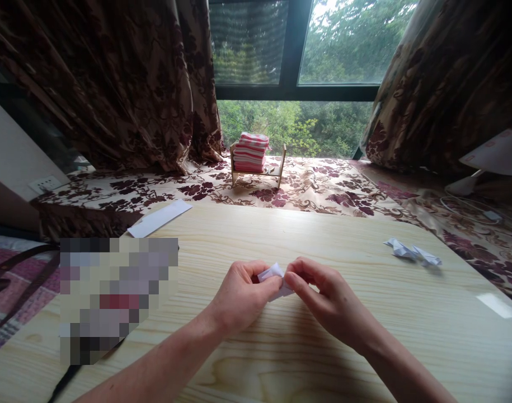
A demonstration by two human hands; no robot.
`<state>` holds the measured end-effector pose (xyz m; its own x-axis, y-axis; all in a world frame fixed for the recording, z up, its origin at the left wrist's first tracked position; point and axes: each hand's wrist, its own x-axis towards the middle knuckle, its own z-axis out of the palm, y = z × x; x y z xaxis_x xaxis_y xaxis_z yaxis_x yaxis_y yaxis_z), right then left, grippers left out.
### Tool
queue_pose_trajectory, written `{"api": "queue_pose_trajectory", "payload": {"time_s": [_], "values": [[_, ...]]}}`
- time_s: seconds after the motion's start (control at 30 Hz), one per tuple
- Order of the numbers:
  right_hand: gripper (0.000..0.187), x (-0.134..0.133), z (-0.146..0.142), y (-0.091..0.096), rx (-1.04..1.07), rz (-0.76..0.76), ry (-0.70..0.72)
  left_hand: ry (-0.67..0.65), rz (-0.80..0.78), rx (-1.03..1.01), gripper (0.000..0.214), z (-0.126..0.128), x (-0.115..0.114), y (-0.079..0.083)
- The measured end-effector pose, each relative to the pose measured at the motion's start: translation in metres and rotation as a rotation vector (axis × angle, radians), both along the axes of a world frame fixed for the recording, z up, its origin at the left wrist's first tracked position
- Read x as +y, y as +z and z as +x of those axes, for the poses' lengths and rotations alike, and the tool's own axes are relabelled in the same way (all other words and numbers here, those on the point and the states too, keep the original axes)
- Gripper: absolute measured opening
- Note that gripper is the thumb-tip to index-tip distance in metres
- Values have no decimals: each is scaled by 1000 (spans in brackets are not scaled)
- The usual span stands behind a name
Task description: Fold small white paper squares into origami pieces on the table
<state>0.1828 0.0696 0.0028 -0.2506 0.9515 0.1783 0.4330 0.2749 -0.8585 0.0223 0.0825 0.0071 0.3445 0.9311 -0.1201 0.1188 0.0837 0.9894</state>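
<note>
Between both hands, above the middle of the table, is a small folded piece of white paper [272, 272]. My left hand [243, 294] pinches its left side between thumb and fingers. At its right edge, my right hand [318, 291] has thumb and fingertips closed on the paper. One corner of the paper points up, and a flat part hangs below the fingertips. To the right lie folded white paper pieces [410, 253], end to end on the table. A white paper strip [161, 218] rests near the table's far left edge.
The pale wooden table [365, 235] reaches a cushioned window seat with floral cloth [201, 187]. A small wooden stand [278, 168] there bears stacked red-and-white striped cloths [250, 154]. A blurred-out object [117, 296] with a strap lies at the left. A lamp [494, 154] stands far right.
</note>
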Motion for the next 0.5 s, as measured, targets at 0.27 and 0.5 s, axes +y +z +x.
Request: {"api": "queue_pose_trajectory", "payload": {"time_s": [0.27,0.5], "values": [[26,2,0,-6,-93,156,-25,-110,-36,32,27,-4,3,2],[11,1,3,-4,-59,367,-85,91,-63,-51,31,-3,5,3]]}}
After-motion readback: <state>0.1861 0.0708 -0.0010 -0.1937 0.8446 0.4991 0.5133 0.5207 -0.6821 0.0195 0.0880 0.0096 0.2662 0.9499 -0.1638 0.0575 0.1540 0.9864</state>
